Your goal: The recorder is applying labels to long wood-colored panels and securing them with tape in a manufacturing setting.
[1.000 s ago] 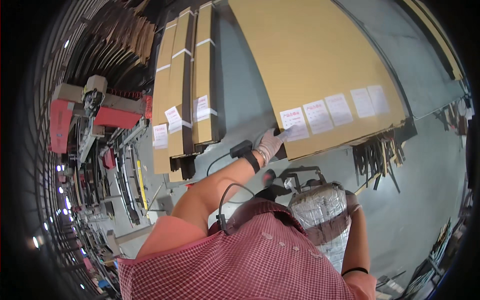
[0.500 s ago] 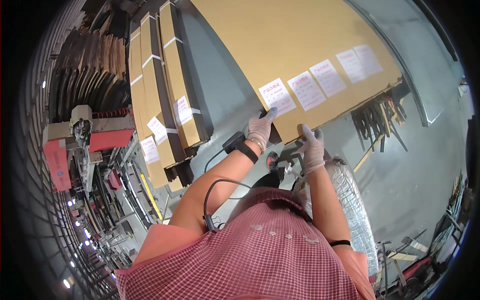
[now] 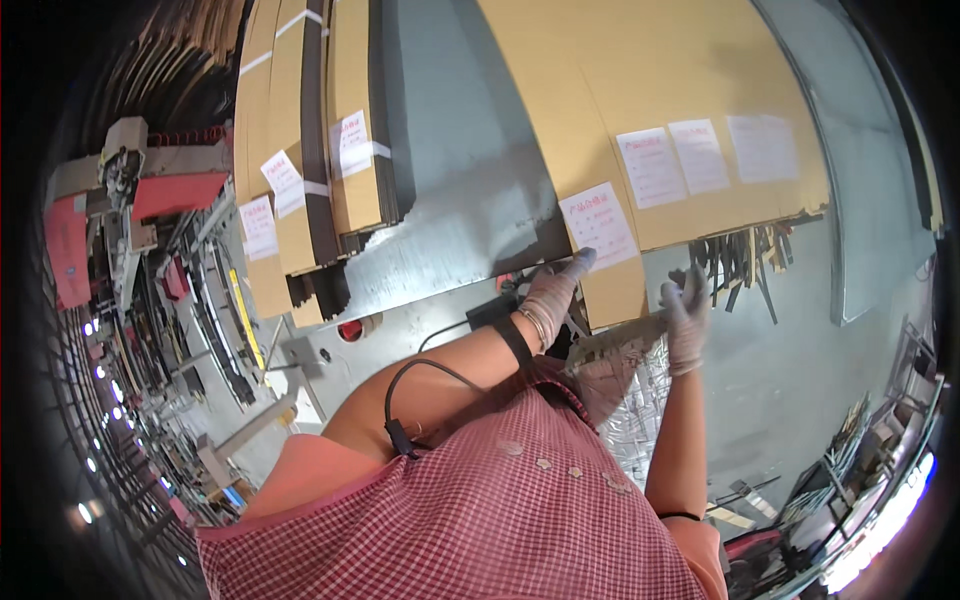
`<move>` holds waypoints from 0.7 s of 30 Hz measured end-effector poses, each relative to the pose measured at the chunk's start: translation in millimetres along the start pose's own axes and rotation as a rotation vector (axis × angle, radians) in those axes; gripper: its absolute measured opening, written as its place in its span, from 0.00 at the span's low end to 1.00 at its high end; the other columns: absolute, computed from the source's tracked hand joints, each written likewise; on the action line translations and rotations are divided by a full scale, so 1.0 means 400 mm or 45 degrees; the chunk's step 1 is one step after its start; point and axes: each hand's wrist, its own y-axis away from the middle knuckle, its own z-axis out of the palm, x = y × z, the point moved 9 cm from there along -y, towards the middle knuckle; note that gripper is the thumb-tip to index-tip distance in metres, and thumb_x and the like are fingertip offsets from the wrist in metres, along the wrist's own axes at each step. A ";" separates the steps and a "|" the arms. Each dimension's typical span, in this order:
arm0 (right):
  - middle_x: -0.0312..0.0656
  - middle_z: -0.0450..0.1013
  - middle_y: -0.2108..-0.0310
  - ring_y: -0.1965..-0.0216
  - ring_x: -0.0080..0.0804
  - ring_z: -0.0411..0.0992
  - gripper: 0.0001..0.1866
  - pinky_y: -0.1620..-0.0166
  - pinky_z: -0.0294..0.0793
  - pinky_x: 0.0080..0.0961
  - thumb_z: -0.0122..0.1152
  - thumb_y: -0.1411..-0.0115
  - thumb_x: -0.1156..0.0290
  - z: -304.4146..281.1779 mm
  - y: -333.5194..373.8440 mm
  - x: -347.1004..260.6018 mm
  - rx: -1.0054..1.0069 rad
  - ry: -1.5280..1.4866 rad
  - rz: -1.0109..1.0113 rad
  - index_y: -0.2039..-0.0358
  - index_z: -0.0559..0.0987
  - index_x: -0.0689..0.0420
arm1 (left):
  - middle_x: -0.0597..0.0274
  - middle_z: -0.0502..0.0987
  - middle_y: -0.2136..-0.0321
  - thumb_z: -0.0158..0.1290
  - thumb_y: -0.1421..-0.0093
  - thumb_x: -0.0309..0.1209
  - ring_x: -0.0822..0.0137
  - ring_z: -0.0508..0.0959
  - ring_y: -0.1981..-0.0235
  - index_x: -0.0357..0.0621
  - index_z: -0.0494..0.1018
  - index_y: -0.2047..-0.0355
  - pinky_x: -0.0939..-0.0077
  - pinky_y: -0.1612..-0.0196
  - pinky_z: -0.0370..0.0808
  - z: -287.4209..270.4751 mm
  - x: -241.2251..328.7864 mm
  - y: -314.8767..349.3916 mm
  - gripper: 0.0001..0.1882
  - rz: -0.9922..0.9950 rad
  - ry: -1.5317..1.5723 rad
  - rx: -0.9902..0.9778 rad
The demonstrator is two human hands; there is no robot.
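A strip-like stack of tan cardboard sheets [image 3: 612, 295] juts toward me past the stacks beside it, with a white paper label [image 3: 600, 225] on its near end. My left hand [image 3: 555, 300], in a thin pale glove, is closed on this stack's near left corner. One fingertip rests by the label's lower edge; the fingers beneath are hidden. To the right of the jutting end is my gloved right hand [image 3: 686, 318], raised with its fingers apart and holding nothing. Other tan cardboard stacks [image 3: 720, 70] lie alongside, bearing several more labels [image 3: 655, 168].
A grey metal table [image 3: 470, 130] carries the cardboard. Strapped, labelled bundles [image 3: 290, 130] lie at its left. Dark strips [image 3: 745, 258] hang below the right stacks' near edge. A silvery quilted wrap [image 3: 640, 410] is close to my body. Red-and-grey machinery [image 3: 180, 195] stands at far left.
The leftmost cardboard stack has slid toward me, out past the others, with my left hand at its corner. My right hand has come off the cardboard and moved right. The view has shifted.
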 end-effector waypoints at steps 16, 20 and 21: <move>0.54 0.77 0.53 0.50 0.52 0.74 0.25 0.49 0.74 0.40 0.60 0.37 0.57 0.061 0.070 -0.196 -0.723 1.403 -0.256 0.44 0.74 0.59 | 0.58 0.80 0.54 0.63 0.41 0.47 0.67 0.77 0.54 0.36 0.74 0.49 0.71 0.48 0.72 0.013 -0.053 0.107 0.29 0.246 -0.304 -0.346; 0.46 0.79 0.65 0.64 0.47 0.77 0.23 0.58 0.76 0.38 0.67 0.44 0.52 0.256 0.191 -0.258 -1.282 1.408 -0.343 0.49 0.79 0.45 | 0.62 0.77 0.58 0.64 0.42 0.30 0.72 0.77 0.58 0.36 0.69 0.52 0.71 0.55 0.77 -0.027 -0.004 0.193 0.21 0.089 -0.482 -0.429; 0.45 0.79 0.68 0.66 0.45 0.78 0.21 0.61 0.77 0.38 0.67 0.45 0.52 0.319 0.257 -0.318 -1.516 1.098 -0.569 0.51 0.81 0.42 | 0.65 0.78 0.66 0.64 0.42 0.30 0.74 0.77 0.64 0.36 0.73 0.60 0.75 0.60 0.77 0.008 0.015 0.242 0.14 0.164 -0.500 -0.671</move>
